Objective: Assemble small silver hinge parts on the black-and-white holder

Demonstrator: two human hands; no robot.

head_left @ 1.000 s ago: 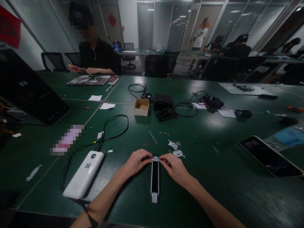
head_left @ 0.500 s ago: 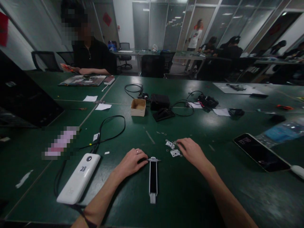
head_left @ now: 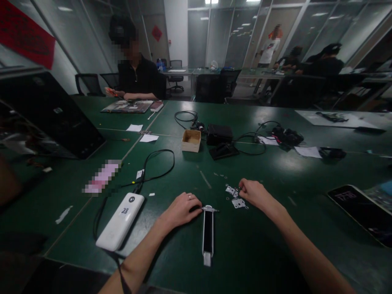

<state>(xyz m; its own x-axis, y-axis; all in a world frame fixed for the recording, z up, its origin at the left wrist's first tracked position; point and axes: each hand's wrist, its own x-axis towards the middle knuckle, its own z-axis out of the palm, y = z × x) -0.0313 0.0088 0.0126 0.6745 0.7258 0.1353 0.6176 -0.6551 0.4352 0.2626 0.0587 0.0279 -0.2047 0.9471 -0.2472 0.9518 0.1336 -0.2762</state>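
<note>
My left hand [head_left: 184, 209] rests on the green table, thumb and fingertips closed on the left end of a thin metal rod [head_left: 213, 210]. The rod lies across the top of a long, narrow bar [head_left: 208, 232] with a black middle, pale edges and a light block at its near end. To the right, my right hand [head_left: 255, 192] has its fingers pinched together at the table; what they hold is too small to make out. Beside its fingertips lie two small metal plates with holes, the farther plate [head_left: 232, 190] and the nearer plate [head_left: 239, 203], among several tiny rings.
A white power bank [head_left: 121, 220] marked 28 with a black cable lies left of my forearm. A small open cardboard box [head_left: 191, 141] and a black box [head_left: 219, 134] stand farther back. A phone [head_left: 361, 212] lies at right. A person [head_left: 137, 77] sits across the table.
The view has swung left, so everything appears farther right. My left hand stays at the rod. My right fingertips remain pinched beside the small plates, with little visible movement.
</note>
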